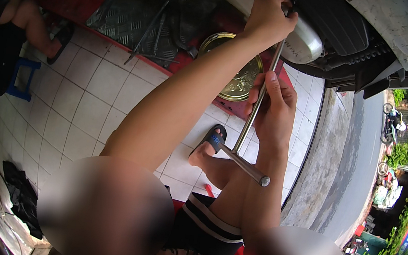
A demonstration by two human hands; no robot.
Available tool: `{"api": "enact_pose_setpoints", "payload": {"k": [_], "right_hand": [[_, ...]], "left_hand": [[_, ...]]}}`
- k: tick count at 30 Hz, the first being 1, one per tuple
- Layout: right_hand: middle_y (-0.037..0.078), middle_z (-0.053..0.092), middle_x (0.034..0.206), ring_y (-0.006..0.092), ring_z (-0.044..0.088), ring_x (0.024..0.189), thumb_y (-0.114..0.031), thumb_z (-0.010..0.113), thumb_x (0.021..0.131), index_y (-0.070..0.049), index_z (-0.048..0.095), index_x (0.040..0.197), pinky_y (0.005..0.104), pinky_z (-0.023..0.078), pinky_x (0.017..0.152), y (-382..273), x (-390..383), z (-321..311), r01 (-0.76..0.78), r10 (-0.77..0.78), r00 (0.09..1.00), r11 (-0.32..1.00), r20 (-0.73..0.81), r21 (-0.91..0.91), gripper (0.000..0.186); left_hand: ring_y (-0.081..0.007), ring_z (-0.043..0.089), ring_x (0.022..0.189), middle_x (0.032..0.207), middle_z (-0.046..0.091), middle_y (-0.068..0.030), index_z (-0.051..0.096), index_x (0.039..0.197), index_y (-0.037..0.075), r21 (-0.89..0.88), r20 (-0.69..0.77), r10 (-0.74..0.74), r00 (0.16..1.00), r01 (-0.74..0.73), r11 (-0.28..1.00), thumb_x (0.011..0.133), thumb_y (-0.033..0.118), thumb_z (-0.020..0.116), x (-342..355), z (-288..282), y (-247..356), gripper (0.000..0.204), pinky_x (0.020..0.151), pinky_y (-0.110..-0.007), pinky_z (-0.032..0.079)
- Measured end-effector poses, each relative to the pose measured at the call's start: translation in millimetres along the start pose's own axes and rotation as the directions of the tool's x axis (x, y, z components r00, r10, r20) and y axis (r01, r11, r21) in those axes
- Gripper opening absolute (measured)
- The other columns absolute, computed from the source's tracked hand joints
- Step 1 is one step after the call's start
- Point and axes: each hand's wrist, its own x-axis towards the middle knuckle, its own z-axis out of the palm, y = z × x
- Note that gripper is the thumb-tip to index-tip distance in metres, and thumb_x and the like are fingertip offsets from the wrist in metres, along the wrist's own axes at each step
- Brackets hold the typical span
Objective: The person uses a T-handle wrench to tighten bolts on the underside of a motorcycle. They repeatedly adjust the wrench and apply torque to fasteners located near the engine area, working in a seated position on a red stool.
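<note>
My left hand (pixel 272 20) is closed around the upper end of a long steel T-handle wrench (pixel 239 143), beside a silver cover (pixel 304 41) on a vehicle's underside; my fingers hide the wrench's tip. Lower down, my right hand (pixel 271 105) grips the same shaft, its thumb lying along it. The crossbar slants down to the right below that hand. Behind my forearm a round gold-coloured pan (pixel 235 85) rests on a red platform (pixel 286 79), whose dark tread plate (pixel 123 14) holds thin metal tools.
Another person's leg (pixel 39 28) and a blue stool (pixel 23 80) are at the left on white tiles (pixel 85 91). A black cloth (pixel 17 193) lies at lower left. To the right are a curb, a road (pixel 349 162) and parked motorbikes (pixel 393 121). My sandalled foot (pixel 206 148) is below.
</note>
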Motion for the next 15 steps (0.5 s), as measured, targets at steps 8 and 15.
{"api": "enact_pose_setpoints", "payload": {"k": [8, 15], "right_hand": [[0.01, 0.059, 0.061, 0.0173, 0.056, 0.045, -0.028, 0.054, 0.098, 0.003, 0.058, 0.085, 0.0262, 0.045, 0.042, -12.0, 7.6, 8.4, -0.02, 0.024, 0.998, 0.997, -0.056, 0.07, 0.033], [0.01, 0.062, 0.064, 0.0195, 0.06, 0.051, -0.027, 0.056, 0.098, 0.002, 0.059, 0.087, 0.028, 0.05, 0.05, -11.7, 22.4, 13.8, -0.025, 0.026, 1.0, 0.984, -0.003, 0.176, 0.031]], "left_hand": [[-0.0224, 0.069, 0.065, 0.068, 0.069, -0.01, 0.066, 0.096, 0.0, -0.048, -0.008, -0.089, 0.996, 0.089, 0.995, 0.085, 0.023, 0.066, 1.7, -8.2, 7.8, 0.025, 0.065, -0.033, 0.054], [-0.0091, 0.06, 0.074, 0.086, 0.066, -0.0008, 0.066, 0.1, 0.009, 0.032, 0.43, -0.568, 0.702, 0.617, 0.786, 0.097, 0.051, 0.047, -87.7, -120.9, 49.4, 0.046, 0.062, -0.024, 0.043]]}}
